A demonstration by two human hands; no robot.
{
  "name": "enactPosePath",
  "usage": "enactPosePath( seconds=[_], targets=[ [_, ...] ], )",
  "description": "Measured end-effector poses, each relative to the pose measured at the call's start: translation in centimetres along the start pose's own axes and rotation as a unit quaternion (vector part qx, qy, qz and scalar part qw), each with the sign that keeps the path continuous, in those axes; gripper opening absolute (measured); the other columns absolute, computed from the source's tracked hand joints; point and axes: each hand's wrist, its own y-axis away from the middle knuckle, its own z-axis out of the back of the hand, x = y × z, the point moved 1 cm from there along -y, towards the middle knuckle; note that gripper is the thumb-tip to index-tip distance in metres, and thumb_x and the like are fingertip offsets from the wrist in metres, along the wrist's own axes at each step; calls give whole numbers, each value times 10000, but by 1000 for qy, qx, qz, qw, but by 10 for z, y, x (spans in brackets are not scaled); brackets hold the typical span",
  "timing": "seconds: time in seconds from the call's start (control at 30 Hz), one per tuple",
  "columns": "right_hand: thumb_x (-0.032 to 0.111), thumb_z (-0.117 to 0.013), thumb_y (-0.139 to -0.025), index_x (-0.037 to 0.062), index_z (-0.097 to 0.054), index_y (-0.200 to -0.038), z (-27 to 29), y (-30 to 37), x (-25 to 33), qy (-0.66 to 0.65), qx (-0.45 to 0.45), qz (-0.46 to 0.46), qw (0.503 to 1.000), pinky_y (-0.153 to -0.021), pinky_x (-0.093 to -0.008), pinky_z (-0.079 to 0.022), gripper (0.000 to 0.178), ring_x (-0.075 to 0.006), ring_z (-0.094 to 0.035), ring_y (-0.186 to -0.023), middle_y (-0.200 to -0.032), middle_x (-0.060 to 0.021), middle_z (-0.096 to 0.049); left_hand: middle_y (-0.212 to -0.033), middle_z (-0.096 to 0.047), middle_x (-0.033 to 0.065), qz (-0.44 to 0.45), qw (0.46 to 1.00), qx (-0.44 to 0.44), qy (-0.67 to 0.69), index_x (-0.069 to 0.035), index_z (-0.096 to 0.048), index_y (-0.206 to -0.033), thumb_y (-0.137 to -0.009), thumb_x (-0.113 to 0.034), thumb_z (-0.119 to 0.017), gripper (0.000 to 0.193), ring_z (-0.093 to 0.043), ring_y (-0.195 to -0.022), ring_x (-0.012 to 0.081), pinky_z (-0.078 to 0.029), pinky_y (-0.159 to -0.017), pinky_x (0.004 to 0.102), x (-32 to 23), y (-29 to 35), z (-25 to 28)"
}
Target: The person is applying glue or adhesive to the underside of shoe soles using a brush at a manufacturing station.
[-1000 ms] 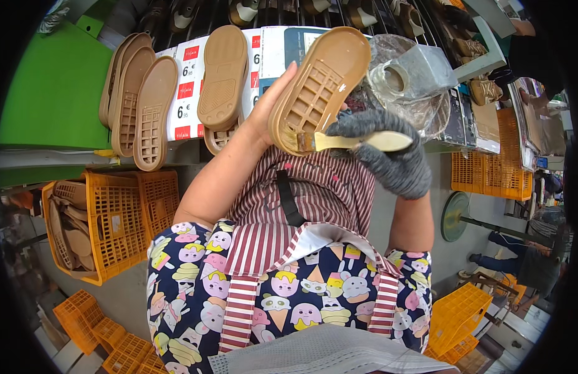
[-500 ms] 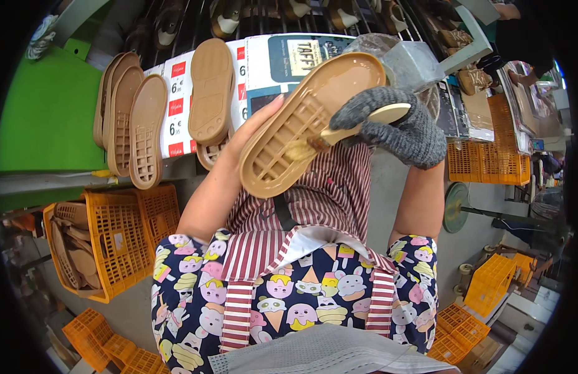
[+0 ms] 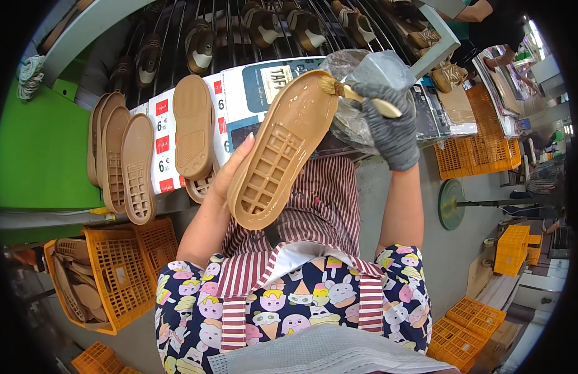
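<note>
A tan shoe sole [image 3: 278, 167] is held up at a slant in front of me, its hollow inner side with a grid of square cells facing me and wet with a shiny coat. My left hand [image 3: 232, 169] is bare and grips it by the left edge; most of its fingers are hidden behind the sole. In a grey knitted glove, my right hand [image 3: 388, 121] is closed round the pale handle of a brush [image 3: 373, 103]. The brush's yellowish bristles touch the sole's upper right rim.
Several more tan soles [image 3: 137, 168] lie at the left of the printed-card worktop, beside a green panel [image 3: 46, 146]. A clear plastic container [image 3: 382, 70] stands at the right. Beyond runs a metal rack with several shoes [image 3: 200, 47]. An orange crate [image 3: 124, 280] of soles sits low at the left.
The brush has moved from the grid cells up to the sole's far rim. My left hand has turned the sole more upright. The view has shifted, showing more of the shoe rack.
</note>
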Motion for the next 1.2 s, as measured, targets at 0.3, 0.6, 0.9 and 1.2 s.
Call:
enactPosePath(
  seconds=[0.3, 0.6, 0.9, 1.2],
  targets=[
    [-11, -592, -728, 30, -576, -1067, -44, 41, 44, 121, 153, 229, 954, -831, -389, -479, 342, -305, -599, -948, -1034, -149, -612, -1162, -548, 170, -47, 998, -8, -45, -4, -385, -1297, -960, -443, -271, 565, -593, -989, 230, -500, -842, 346, -14, -14, -10],
    [32, -621, -798, 16, -613, -1003, -33, 50, 48, -178, 99, -9, 979, -814, -325, -489, 205, -212, -621, -905, -977, -111, -646, -1129, -551, 159, -122, 980, -52, -147, 11, -383, -1280, -925, -507, -347, 629, -581, -997, 210, -498, -853, 317, -21, -18, -15],
    [32, -679, -760, -3, -606, -971, -25, 50, 49, -71, 88, 3, 994, -807, -342, -492, 226, -224, -602, -944, -982, -148, -632, -1096, -545, 151, -198, 923, -59, -325, 14, -373, -1292, -901, -545, -346, 682, -562, -1001, 186, -471, -843, 277, -26, -17, -19],
    [16, -708, -718, 8, -639, -923, -24, 50, 52, 5, 153, 19, 988, -780, -345, -496, 216, -243, -636, -869, -944, -153, -652, -1158, -517, 160, -229, 900, -92, -359, 3, -349, -1324, -897, -546, -353, 696, -520, -1073, 199, -424, -904, 291, -31, -14, -22]
  ],
)
